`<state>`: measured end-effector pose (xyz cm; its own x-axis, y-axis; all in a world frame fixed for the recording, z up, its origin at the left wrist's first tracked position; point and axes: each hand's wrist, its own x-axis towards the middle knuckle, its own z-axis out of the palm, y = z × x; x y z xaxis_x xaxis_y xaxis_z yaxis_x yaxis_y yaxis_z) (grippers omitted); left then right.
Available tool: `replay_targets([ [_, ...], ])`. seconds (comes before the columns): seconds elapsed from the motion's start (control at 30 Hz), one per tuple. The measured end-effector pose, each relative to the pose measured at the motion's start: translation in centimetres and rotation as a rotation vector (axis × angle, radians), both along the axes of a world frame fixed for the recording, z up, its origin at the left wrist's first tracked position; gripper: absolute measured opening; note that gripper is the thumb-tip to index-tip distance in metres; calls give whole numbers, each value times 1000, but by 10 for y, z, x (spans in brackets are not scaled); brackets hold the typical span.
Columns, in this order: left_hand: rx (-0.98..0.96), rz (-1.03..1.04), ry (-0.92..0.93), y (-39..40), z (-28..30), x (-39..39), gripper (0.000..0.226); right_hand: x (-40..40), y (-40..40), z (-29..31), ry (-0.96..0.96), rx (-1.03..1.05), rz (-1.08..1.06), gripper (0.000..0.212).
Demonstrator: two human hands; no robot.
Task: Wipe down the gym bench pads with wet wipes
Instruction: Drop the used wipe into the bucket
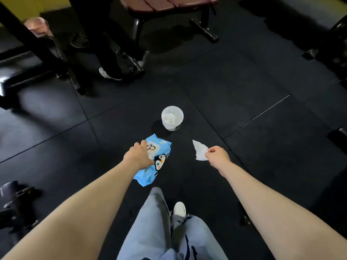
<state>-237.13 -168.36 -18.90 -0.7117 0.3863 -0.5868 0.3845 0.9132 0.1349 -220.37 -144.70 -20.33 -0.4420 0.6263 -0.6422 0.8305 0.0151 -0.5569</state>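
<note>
At the top centre of the frame only the near end of a maroon bench pad point(167, 3) is seen, cut off by the upper edge; its black metal frame point(203, 21) is largely lost in shadow. A second, black pad point(20, 66) at the left edge is blurred and partly hidden by dark uprights. A pinkish container point(36, 27) at the upper left is too hazy to be identified. Dark trouser legs and a white shoe point(106, 73) of another person are visible above centre, the rest being cut off.

A white wet wipe point(200, 150), crumpled and creased, is pinched in the grip of the right hand point(217, 156) right of centre, the fingers being curled round its lower edge. The left hand point(138, 153) is laid on a blue wipe packet point(155, 162) printed with penguins, which lies on the black rubber floor point(244, 109); the fingertips are hidden behind the hand, so how far its grip is closed cannot be told. A white tub point(172, 118) holding crumpled white material stands just above the packet. Light jeans and a white shoe point(179, 209) are seen at the bottom centre.
</note>
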Motion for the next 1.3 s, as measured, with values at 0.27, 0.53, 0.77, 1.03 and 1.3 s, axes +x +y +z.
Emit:
replay_targets([
  [0.27, -61, 2, -27, 68, -17, -145, 74, -144, 62, -13, -22, -26, 7, 11],
  [0.53, -56, 3, -79, 116, -30, -261, 73, -270, 104, -27, -42, -29, 41, 12],
  [0.77, -35, 52, -111, 152, -49, -332, 70, -360, 141, -55, -78, -4, 179, 17],
  [1.03, -18, 121, -160, 190, -64, -390, 70, -410, 185, -79, -191, -164, 248, 44],
  [1.3, 39, 17, -212, 229, -51, -431, 68, -431, 190, -65, -128, -260, 9, 37],
])
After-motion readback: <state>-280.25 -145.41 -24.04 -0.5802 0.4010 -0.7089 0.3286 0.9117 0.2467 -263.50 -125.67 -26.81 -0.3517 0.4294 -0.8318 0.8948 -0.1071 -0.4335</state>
